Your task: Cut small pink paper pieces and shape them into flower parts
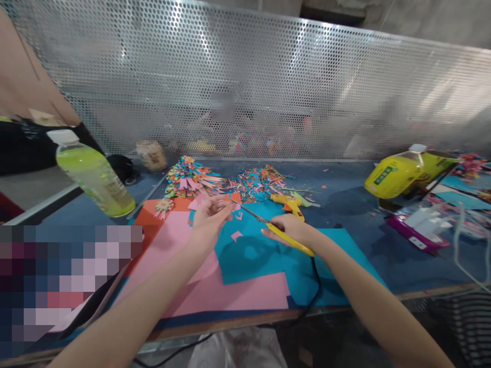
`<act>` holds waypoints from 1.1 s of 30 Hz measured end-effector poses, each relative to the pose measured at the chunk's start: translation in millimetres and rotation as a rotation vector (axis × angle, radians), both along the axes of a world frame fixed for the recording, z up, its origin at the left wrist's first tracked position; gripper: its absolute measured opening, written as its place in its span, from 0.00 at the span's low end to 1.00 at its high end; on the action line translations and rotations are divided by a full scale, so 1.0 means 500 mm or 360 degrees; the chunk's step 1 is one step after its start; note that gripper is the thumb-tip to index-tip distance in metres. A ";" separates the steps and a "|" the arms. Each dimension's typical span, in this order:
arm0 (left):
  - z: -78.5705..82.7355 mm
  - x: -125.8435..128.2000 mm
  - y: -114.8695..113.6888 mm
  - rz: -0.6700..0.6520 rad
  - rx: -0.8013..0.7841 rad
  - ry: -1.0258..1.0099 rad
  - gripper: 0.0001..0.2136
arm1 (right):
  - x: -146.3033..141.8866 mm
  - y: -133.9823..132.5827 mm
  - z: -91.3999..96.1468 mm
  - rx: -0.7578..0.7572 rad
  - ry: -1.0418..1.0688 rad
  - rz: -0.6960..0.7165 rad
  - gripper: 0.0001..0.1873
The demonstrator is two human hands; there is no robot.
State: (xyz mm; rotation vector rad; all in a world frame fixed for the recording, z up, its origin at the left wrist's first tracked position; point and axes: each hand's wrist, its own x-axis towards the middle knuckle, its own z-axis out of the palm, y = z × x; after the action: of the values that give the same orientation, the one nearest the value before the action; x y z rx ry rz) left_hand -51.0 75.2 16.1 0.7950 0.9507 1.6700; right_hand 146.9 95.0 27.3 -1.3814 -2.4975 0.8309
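My right hand (290,228) is closed round the yellow handles of a pair of scissors (276,231), blades pointing up and left. My left hand (209,214) pinches a small pink paper piece (235,205) at the blade tips. Both hands hover over blue paper sheets (264,255) and pink paper sheets (226,294) lying on the blue table (345,204). A few pink snippets (237,235) lie on the blue sheet below the scissors.
A yellow glue gun (288,204) lies behind my right hand, its black cord running off the front edge. A heap of coloured paper scraps (226,181) sits at the back. A green drink bottle (94,174) stands left, a yellow bottle (399,174) lies right. A perforated metal screen (268,87) backs the table.
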 end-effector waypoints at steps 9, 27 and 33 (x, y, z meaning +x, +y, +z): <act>-0.007 -0.003 0.000 -0.0026 -0.0024 0.0022 0.18 | -0.003 -0.006 0.011 -0.0114 0.0010 -0.0055 0.23; -0.004 0.000 0.002 0.0002 0.0034 -0.0228 0.16 | 0.004 0.007 -0.021 0.0176 0.0084 0.0065 0.22; -0.011 -0.002 0.005 0.0014 0.0080 -0.0254 0.15 | 0.000 0.001 -0.013 0.0111 0.0115 0.0061 0.21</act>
State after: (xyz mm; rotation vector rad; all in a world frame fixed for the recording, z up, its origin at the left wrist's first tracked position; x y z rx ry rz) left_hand -51.8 77.7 10.7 0.6801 0.8052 1.7430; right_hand 146.8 95.3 20.9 -1.2630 -2.4806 0.7783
